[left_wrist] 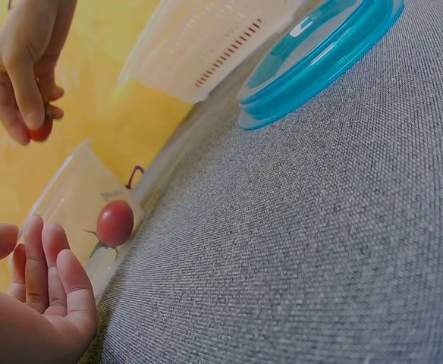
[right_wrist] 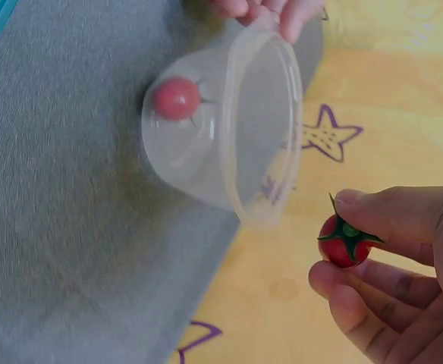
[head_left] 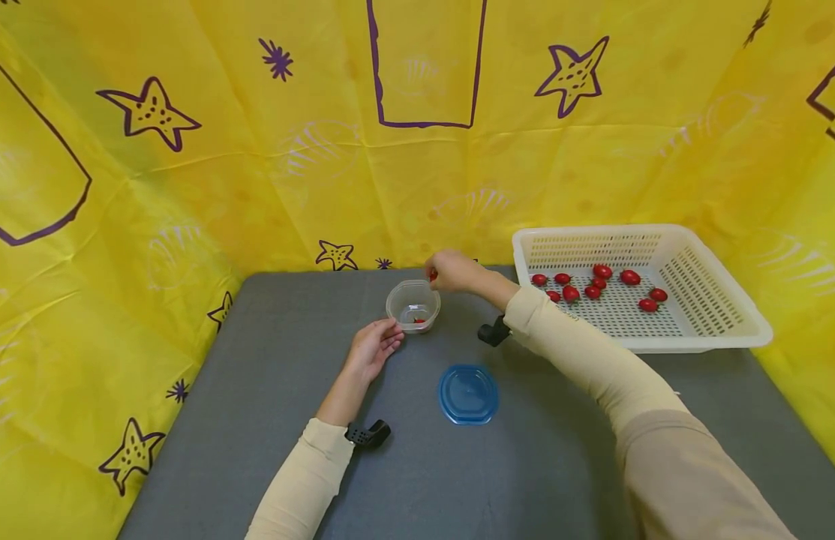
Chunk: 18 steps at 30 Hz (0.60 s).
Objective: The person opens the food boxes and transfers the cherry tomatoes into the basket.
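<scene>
A clear plastic container [head_left: 413, 307] stands open-topped near the table's back edge, a red cherry tomato [right_wrist: 177, 98] lying inside it. My left hand [head_left: 373, 349] holds the near-left side of its rim, thumb at the edge and fingers outside. Beyond the container's far right rim, my right hand [head_left: 456, 271] is raised. Its thumb and fingertips pinch another cherry tomato [right_wrist: 344, 241] with green leaves on top, shown in the right wrist view beside the container's opening. A blue lid [head_left: 468, 394] lies on the table nearer to me than the container.
At the right stands a white perforated basket [head_left: 728, 330] with several cherry tomatoes [head_left: 571, 293] spread over its bottom. My right forearm passes in front of the basket's near-left corner. A yellow patterned cloth [head_left: 417, 187] hangs behind the grey table [head_left: 289, 337].
</scene>
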Each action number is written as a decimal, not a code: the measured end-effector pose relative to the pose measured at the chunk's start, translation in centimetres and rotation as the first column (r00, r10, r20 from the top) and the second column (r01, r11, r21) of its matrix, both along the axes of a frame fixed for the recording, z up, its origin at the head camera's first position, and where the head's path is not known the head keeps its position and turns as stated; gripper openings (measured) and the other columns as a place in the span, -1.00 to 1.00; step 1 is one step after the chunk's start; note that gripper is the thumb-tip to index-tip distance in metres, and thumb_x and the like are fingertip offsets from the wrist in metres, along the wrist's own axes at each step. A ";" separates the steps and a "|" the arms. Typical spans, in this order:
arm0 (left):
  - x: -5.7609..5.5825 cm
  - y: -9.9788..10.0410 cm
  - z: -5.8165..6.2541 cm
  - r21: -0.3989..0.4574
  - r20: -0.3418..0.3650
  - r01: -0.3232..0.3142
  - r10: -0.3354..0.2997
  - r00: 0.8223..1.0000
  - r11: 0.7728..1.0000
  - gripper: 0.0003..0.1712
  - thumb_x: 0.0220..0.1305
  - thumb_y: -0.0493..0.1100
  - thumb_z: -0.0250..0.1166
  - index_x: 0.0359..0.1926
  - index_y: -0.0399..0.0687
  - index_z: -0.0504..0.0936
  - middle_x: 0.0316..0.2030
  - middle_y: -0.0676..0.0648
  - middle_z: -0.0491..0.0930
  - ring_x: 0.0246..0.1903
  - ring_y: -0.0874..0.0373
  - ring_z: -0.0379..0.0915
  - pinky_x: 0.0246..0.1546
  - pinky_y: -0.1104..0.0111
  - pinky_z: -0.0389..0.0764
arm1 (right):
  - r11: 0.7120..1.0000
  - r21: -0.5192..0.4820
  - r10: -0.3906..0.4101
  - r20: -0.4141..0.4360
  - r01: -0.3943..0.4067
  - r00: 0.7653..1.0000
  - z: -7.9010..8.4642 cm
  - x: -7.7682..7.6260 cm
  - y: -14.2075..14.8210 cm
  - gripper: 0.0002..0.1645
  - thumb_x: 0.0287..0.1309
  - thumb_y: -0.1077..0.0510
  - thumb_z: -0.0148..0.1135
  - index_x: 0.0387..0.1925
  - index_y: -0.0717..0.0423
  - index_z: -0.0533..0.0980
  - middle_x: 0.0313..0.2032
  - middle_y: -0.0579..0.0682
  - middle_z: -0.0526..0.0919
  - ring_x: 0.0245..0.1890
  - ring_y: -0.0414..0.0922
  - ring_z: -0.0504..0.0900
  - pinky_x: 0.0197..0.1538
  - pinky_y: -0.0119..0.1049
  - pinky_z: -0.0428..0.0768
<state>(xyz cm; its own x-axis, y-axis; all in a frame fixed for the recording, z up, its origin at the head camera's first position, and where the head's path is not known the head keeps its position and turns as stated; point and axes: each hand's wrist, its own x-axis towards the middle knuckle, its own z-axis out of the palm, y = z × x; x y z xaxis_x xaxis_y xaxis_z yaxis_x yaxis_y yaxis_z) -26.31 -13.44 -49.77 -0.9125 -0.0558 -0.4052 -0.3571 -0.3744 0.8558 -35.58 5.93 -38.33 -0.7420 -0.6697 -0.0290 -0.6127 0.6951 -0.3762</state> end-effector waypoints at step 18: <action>0.0 0.0 0.1 -0.005 0.003 0.007 -0.007 1.000 1.000 -0.85 0.40 -0.21 0.14 -0.15 -0.24 0.50 -0.54 0.08 0.62 -0.47 0.27 0.57 -0.31 0.47 0.57 | 0.995 -0.059 -0.085 -0.030 0.083 0.996 2.3 0.0 6.4 -0.76 0.09 0.27 0.32 -0.20 0.33 0.64 -0.25 0.20 0.72 -0.22 0.08 0.63 -0.03 -0.04 0.57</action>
